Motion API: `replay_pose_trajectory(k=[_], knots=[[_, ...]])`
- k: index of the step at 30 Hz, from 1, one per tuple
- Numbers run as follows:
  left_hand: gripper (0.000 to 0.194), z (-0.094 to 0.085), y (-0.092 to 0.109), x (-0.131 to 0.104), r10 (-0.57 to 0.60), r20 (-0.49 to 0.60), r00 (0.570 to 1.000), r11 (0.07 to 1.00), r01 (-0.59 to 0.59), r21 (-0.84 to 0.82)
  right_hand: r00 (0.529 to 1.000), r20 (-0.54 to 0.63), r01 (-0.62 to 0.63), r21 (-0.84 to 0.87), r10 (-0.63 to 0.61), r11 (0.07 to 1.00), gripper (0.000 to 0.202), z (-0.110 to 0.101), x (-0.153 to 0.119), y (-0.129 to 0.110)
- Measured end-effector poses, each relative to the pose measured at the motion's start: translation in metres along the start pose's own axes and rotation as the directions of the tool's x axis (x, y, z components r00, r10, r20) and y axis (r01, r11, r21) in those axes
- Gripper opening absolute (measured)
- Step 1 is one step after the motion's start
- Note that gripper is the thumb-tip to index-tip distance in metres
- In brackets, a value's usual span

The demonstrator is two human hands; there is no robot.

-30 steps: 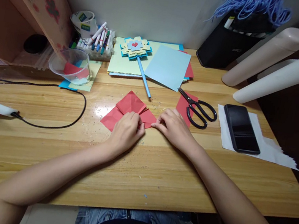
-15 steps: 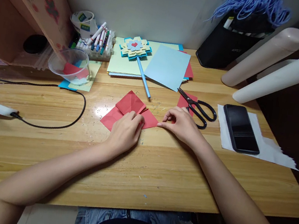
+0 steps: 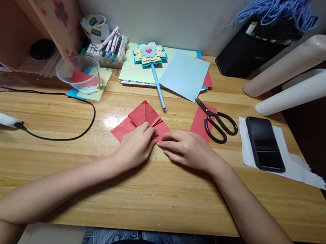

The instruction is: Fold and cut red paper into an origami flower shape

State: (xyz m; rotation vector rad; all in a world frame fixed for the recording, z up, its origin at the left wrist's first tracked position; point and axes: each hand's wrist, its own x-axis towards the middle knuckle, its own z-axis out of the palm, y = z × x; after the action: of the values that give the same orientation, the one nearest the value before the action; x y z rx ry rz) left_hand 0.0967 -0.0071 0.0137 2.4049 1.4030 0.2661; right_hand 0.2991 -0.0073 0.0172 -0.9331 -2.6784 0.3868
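Observation:
A folded sheet of red paper (image 3: 144, 112) lies on the wooden table, with creases and a raised layer across its middle. My left hand (image 3: 138, 143) bears down on its lower part, fingers curled together on the paper. My right hand (image 3: 188, 148) is at the paper's right side, its bunched fingertips on the lower right edge close to the left fingers. That hand hides the right corner. Just beyond the right hand, black-handled scissors (image 3: 218, 121) lie partly over a smaller red paper piece (image 3: 202, 122).
A paper flower (image 3: 149, 52) with a blue stem rests on stacked coloured sheets (image 3: 130, 72) at the back. Left stand a clear plastic tub (image 3: 78, 75), markers (image 3: 112, 43) and a black cable (image 3: 92, 120). Right are a phone (image 3: 264, 143), white rolls (image 3: 310, 91) and a black holder (image 3: 241, 51).
My right hand has moved left along the red paper's lower edge, from the right corner toward my left hand. My left hand stays on the paper. The view has shifted slightly.

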Motion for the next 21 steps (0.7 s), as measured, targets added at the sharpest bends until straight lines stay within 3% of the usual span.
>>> replay_pose_trajectory(k=[21], knots=[[0.017, -0.005, 0.002, 0.001, -0.031, 0.038, 0.999, 1.000, 0.031, 0.000, 0.993, 0.006, -0.115, 0.014, 0.115, 0.993, 0.022, -0.020, -0.010, 0.012]])
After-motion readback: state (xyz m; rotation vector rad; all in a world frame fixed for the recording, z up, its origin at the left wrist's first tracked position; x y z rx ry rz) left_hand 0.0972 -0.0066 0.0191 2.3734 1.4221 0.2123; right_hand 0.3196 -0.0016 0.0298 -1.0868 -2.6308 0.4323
